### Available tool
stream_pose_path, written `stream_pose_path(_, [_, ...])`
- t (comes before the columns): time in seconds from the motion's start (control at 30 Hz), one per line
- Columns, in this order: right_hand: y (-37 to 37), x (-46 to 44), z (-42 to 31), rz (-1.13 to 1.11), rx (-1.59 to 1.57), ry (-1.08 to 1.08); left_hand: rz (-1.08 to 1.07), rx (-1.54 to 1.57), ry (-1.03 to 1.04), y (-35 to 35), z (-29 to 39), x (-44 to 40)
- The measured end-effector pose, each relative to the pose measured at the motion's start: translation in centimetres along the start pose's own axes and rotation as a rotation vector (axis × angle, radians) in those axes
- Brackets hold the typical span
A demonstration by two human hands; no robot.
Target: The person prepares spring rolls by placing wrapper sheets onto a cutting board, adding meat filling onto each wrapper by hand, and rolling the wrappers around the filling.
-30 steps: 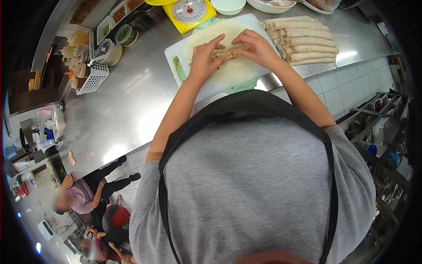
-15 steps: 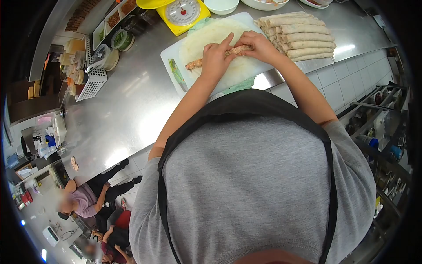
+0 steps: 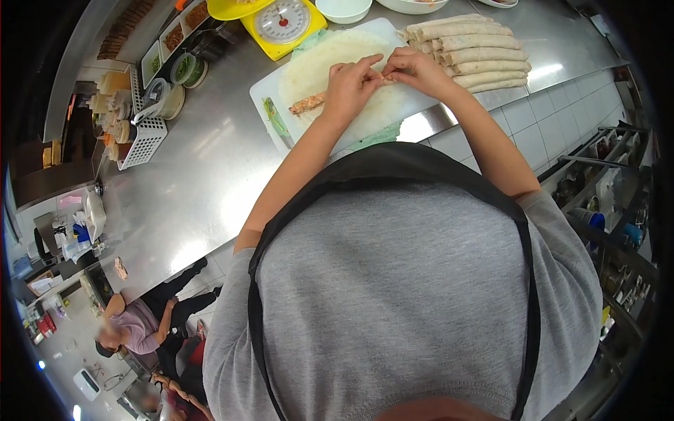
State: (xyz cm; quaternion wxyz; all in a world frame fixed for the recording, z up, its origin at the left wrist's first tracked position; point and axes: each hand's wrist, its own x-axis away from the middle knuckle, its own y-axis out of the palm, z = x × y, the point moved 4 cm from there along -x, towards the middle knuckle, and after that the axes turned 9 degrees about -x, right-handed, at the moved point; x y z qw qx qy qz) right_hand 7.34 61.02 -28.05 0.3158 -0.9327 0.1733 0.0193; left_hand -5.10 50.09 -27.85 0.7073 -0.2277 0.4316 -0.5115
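A pale thin round wrapper (image 3: 298,78) lies spread on a white cutting board (image 3: 261,90). Across it runs a strip of orange-pink minced filling (image 3: 307,104), its left part bare. My left hand (image 3: 351,88) bends over the middle of the strip, thumb and fingers closed on the filling. Close beside it, my right hand (image 3: 419,74) pinches the strip's right end with its fingertips. Both hands hide most of that end. Green stalks (image 3: 275,118) rest at the board's left edge.
Pale finished rolls (image 3: 484,55) are stacked right of the board. Behind it stand a yellow scale (image 3: 283,24) and a white bowl (image 3: 344,8). A white basket (image 3: 144,144) of bottles and a tub of greens (image 3: 188,68) sit left. Other people (image 3: 137,330) are at lower left.
My hands have drawn closer together over the strip's right end, the right fingertips now in a tighter pinch. More bare filling shows left of my left hand. The view has shifted slightly.
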Motion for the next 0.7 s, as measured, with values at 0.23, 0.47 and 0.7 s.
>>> stream_pose_path(0.23, [-0.8,0.1,-0.8,0.112,-0.096,-0.001,0.149,-0.133,0.005,-0.5,0.8,-0.2])
stream_pose_path(0.47, [0.3,-0.2,0.7,0.029,-0.013,0.012,0.021,-0.087,-0.075,1.0,-0.5,0.1])
stream_pose_path(0.7, [0.6,0.0,0.6,0.033,-0.07,0.037,-0.057,-0.137,-0.083,-0.8,-1.6,1.6])
